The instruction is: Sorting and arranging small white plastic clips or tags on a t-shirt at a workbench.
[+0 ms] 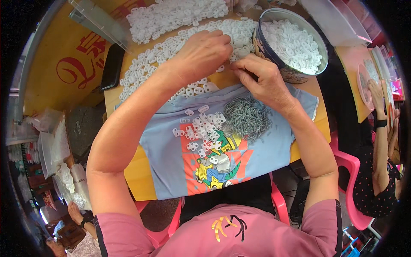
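My left hand (207, 53) is closed, its knuckles up, over the scattered white oval plastic pieces (160, 55). Facing it, my right hand (262, 76) pinches with thumb and forefinger beside the tub; whatever either hand holds is hidden or too small to name. Below them, a blue printed T-shirt (165, 158) lies spread over the table's near side. On the shirt sit a heap of small grey metal springs (248, 118) and, left of it, a loose group of white two-holed plastic pieces (207, 128).
A round tub (267, 49) full of white pieces stands right of my hands. A dense bank of white pieces (175, 17) lies at the far side. At left are a dark phone (113, 66) and a clear plastic bin (100, 23). Other people work at both sides, one by a pink basin (364, 85).
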Action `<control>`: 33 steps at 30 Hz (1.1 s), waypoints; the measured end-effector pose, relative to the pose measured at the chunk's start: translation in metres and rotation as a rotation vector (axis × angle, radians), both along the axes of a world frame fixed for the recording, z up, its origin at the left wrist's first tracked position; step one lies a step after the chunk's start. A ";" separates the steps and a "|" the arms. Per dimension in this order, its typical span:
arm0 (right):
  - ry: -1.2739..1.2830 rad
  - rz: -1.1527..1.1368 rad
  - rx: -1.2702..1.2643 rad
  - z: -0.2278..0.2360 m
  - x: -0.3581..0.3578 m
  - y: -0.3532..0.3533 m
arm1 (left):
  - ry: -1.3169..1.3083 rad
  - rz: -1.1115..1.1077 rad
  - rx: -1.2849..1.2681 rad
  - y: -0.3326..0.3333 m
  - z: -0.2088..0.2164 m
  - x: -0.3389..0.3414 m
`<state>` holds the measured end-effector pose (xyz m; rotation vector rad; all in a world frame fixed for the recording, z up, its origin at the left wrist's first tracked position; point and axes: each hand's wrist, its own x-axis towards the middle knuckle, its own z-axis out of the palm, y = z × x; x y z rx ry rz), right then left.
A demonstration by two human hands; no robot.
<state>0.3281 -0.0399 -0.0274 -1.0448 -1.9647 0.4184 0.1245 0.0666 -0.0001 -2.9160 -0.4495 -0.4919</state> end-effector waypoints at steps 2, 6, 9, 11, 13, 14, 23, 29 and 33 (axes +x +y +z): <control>-0.016 0.000 0.006 0.000 0.000 0.000 | -0.013 -0.010 -0.101 0.005 0.003 -0.004; 0.228 -0.050 -0.153 0.005 -0.004 -0.006 | 0.034 0.003 -0.219 0.009 0.006 -0.009; 0.343 -0.063 -0.215 0.006 -0.004 -0.007 | -0.012 0.035 -0.305 0.006 0.008 -0.008; 0.403 -0.052 -0.204 0.006 -0.005 -0.007 | -0.015 0.085 -0.374 0.005 0.008 -0.009; 0.402 -0.050 -0.210 0.006 -0.007 -0.007 | -0.010 0.086 -0.354 0.005 0.007 -0.011; 0.403 -0.055 -0.212 0.006 -0.007 -0.007 | -0.003 0.080 -0.332 0.005 0.007 -0.011; 0.347 -0.058 -0.231 0.004 -0.005 -0.008 | -0.139 -0.040 -0.272 0.004 -0.007 -0.010; 0.364 -0.044 -0.253 0.004 -0.004 -0.007 | -0.046 -0.065 -0.218 0.003 -0.006 -0.006; 0.391 -0.042 -0.257 0.006 -0.004 -0.008 | -0.115 -0.104 -0.164 0.003 -0.013 -0.002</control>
